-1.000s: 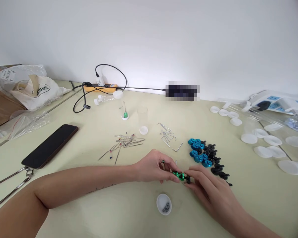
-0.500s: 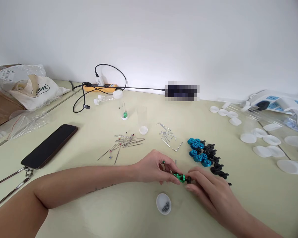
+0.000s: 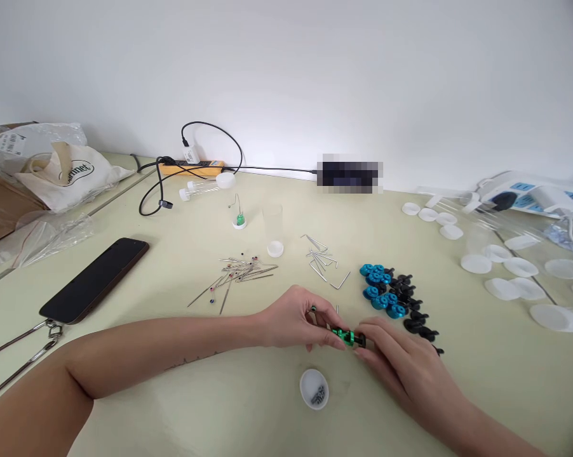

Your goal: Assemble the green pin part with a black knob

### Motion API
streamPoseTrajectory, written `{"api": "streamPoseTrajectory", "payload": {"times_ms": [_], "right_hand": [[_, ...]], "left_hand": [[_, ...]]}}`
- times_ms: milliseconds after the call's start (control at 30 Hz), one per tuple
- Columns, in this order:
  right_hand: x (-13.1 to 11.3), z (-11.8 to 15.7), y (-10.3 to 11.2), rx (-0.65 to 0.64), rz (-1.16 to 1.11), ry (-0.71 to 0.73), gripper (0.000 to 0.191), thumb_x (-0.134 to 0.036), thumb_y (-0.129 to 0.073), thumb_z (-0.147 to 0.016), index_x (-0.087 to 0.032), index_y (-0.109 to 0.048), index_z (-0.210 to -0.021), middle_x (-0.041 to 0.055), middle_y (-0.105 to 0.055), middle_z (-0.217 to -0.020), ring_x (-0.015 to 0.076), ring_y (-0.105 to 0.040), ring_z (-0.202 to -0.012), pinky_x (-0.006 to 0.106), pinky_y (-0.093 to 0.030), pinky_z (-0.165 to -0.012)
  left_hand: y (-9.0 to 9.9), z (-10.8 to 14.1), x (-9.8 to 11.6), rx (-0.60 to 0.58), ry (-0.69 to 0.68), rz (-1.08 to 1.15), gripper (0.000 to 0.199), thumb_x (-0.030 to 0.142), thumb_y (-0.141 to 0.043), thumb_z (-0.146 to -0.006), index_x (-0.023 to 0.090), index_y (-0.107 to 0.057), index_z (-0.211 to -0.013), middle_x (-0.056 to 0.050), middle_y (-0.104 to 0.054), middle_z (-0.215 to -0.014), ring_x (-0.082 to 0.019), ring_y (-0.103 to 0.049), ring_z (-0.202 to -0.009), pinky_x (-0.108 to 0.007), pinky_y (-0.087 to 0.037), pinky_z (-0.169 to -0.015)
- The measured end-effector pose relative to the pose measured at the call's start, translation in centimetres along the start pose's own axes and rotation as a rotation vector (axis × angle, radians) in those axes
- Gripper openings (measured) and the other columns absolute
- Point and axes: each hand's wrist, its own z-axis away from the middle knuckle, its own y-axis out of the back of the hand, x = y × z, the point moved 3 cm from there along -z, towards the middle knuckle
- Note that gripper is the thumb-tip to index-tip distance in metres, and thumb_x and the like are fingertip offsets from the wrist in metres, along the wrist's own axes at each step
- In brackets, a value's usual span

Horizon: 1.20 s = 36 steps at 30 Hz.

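Near dish: metal bits inside. Far lid: green piece on it. Our left hand pinches green part; our right hand, black knob.

You've got a green part in glossy, smooth metal; black knob looks plastic. On your right, blue parts: shiny metallic. Hex keys: bright bare metal. Left phone: glossy black screen. Far-left tote: matt cloth. Tabletop: smooth, slight sheen.
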Motion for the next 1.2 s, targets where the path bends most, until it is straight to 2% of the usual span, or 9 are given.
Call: {"api": "streamPoseTrajectory", "payload": {"times_ms": [133,267,333,433,567,733,900,1067,1200], "right_hand": [[0.01,0.22,0.18,0.061,0.055,-0.02,0.017,-0.019,-0.049,-0.09,-0.017,-0.05,-0.107,0.0043,-0.056,-0.103,0.0012,-0.049,-0.066,0.015,-0.036,-0.057],[0.13,0.41,0.28,-0.028,0.029,-0.043,0.031,-0.032,-0.046,-0.092,-0.015,-0.046,-0.117,0.008,-0.053,-0.111,0.002,-0.05,-0.069,0.015,-0.042,-0.059],[0.06,0.34,0.31,-0.057,0.007,-0.025,0.023,-0.029,-0.041,-0.093,-0.017,-0.048,-0.111,0.0064,-0.054,-0.107,0.0038,-0.053,-0.077,0.015,-0.042,-0.06],[0.01,0.11,0.27,-0.038,-0.007,-0.032,0.015,-0.021,-0.042,-0.093,-0.018,-0.051,-0.104,0.0039,-0.055,-0.1,0.0036,-0.051,-0.075,0.016,-0.039,-0.06],[-0.04,-0.04,0.22,0.029,0.008,-0.019,0.019,-0.017,-0.048,-0.09,-0.018,-0.052,-0.109,0.0046,-0.055,-0.104,0.003,-0.053,-0.081,0.015,-0.039,-0.062],[-0.01,0.05,0.08,-0.028,-0.055,-0.007,0.01,-0.019,-0.044,-0.092,-0.016,-0.053,-0.093,0.0026,-0.055,-0.088,0.0028,-0.049,-0.069,0.015,-0.036,-0.059],[0.03,0.03,0.32,0.044,-0.006,-0.006,0.017,-0.018,-0.047,-0.091,-0.018,-0.053,-0.107,0.0031,-0.056,-0.1,0.0025,-0.051,-0.075,0.015,-0.037,-0.062],[0.05,0.12,0.06,-0.011,-0.049,-0.002,0.009,-0.021,-0.044,-0.092,-0.017,-0.052,-0.093,0.0014,-0.055,-0.085,0.0035,-0.047,-0.068,0.017,-0.034,-0.058],[0.0,0.22,0.2,0.053,0.004,-0.007,0.015,-0.017,-0.048,-0.09,-0.018,-0.051,-0.104,0.0023,-0.056,-0.098,0.0029,-0.05,-0.074,0.016,-0.036,-0.061]], "left_hand": [[0.03,0.0,0.2,0.014,0.0,0.006,0.05,0.044,-0.077,-0.061,0.009,-0.07,-0.096,-0.006,-0.063,-0.075,-0.005,-0.055,-0.06,-0.013,-0.049,-0.047],[-0.1,0.06,0.34,0.019,-0.003,0.014,0.048,0.041,-0.077,-0.062,0.009,-0.07,-0.096,-0.006,-0.063,-0.076,-0.005,-0.055,-0.06,-0.013,-0.049,-0.047],[-0.12,0.04,0.3,0.018,-0.003,0.022,0.047,0.041,-0.077,-0.062,0.009,-0.071,-0.096,-0.005,-0.063,-0.074,-0.004,-0.054,-0.059,-0.013,-0.049,-0.047],[-0.06,-0.04,0.18,0.019,-0.003,0.03,0.047,0.042,-0.077,-0.061,0.009,-0.071,-0.095,-0.005,-0.062,-0.073,-0.004,-0.054,-0.058,-0.013,-0.049,-0.047],[0.03,-0.07,0.13,0.02,-0.003,0.033,0.048,0.042,-0.078,-0.061,0.009,-0.07,-0.095,-0.005,-0.062,-0.073,-0.004,-0.054,-0.057,-0.013,-0.049,-0.047],[-0.08,-0.03,0.12,-0.004,-0.001,0.005,0.048,0.042,-0.078,-0.061,0.009,-0.071,-0.094,-0.005,-0.062,-0.071,-0.004,-0.053,-0.058,-0.012,-0.049,-0.046],[-0.01,-0.05,0.1,0.016,0.009,0.034,0.047,0.042,-0.078,-0.061,0.01,-0.07,-0.095,-0.005,-0.062,-0.072,-0.004,-0.054,-0.058,-0.013,-0.05,-0.047],[-0.06,-0.06,0.13,-0.005,0.0,0.014,0.046,0.042,-0.078,-0.061,0.009,-0.071,-0.093,-0.004,-0.061,-0.069,-0.004,-0.053,-0.057,-0.012,-0.049,-0.047],[0.02,-0.1,0.04,0.01,0.003,0.011,0.047,0.043,-0.077,-0.061,0.01,-0.07,-0.095,-0.005,-0.063,-0.073,-0.005,-0.055,-0.06,-0.012,-0.049,-0.047]]}}
